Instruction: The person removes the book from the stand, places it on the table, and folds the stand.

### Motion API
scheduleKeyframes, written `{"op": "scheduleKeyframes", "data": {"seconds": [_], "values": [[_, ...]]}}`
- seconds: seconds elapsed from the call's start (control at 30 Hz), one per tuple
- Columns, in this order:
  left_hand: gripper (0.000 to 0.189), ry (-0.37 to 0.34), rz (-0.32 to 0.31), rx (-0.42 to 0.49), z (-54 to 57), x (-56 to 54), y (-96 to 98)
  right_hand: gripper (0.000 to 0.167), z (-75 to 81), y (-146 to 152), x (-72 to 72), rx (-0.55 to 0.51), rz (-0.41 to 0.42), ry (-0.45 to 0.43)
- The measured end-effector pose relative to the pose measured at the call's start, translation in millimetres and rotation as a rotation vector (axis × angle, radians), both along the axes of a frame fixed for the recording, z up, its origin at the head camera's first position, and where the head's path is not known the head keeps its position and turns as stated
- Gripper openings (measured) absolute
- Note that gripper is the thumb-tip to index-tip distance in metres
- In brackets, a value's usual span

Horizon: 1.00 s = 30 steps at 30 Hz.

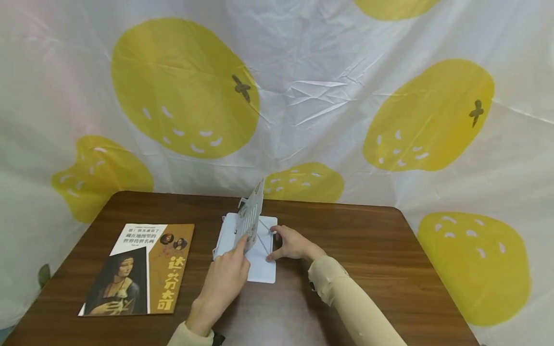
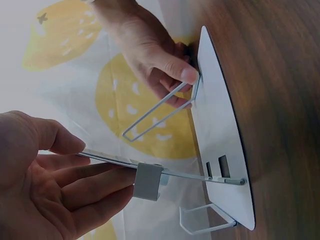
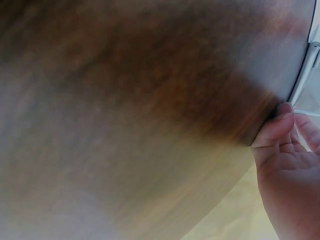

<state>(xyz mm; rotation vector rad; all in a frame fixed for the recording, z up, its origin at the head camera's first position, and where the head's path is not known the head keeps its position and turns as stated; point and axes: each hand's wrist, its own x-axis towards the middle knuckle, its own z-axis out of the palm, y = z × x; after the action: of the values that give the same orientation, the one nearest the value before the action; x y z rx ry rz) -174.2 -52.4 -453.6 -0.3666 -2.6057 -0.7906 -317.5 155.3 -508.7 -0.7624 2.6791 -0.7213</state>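
A white metal book stand lies on the table, its base plate (image 1: pixel 263 273) flat and its thin panel (image 1: pixel 252 216) tilted up. My left hand (image 1: pixel 227 276) holds that panel by its edge, thumb on one face and fingers behind. In the left wrist view a grey clip (image 2: pixel 147 181) sits on the panel beside those fingertips. At the base's right side, my right hand (image 1: pixel 294 244) pinches a wire support (image 2: pixel 156 108) with thumb and fingers where it meets the plate. The right wrist view shows only part of this grip.
A book (image 1: pixel 162 269) with a painted portrait on its cover lies at the left of the brown wooden table (image 1: pixel 368 269). Behind the table hangs a white curtain (image 1: pixel 311 115) with yellow fruit prints. A small wire loop (image 2: pixel 207 231) projects from the base's other end.
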Motion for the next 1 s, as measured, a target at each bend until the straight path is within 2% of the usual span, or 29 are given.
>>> {"op": "scheduleKeyframes", "data": {"seconds": [0.3, 0.57, 0.8, 1.0], "values": [[0.05, -0.144, 0.03, 0.075, 3.6, -0.9, -10.1, 0.088, -0.7, 0.9, 2.9, -0.019, 0.004, -0.002], [0.048, -0.198, 0.029, 0.161, 8.9, -3.2, -18.6, 0.088, 0.3, 0.7, 2.1, -0.009, -0.002, 0.014], [0.053, -0.307, 0.03, 0.241, 11.5, -5.7, -31.6, 0.089, -0.4, 1.6, 0.8, 0.002, -0.01, 0.002], [0.048, -0.316, 0.044, 0.269, 12.1, -6.6, -47.1, 0.089, 1.1, -0.3, 1.8, -0.013, -0.012, -0.015]]}}
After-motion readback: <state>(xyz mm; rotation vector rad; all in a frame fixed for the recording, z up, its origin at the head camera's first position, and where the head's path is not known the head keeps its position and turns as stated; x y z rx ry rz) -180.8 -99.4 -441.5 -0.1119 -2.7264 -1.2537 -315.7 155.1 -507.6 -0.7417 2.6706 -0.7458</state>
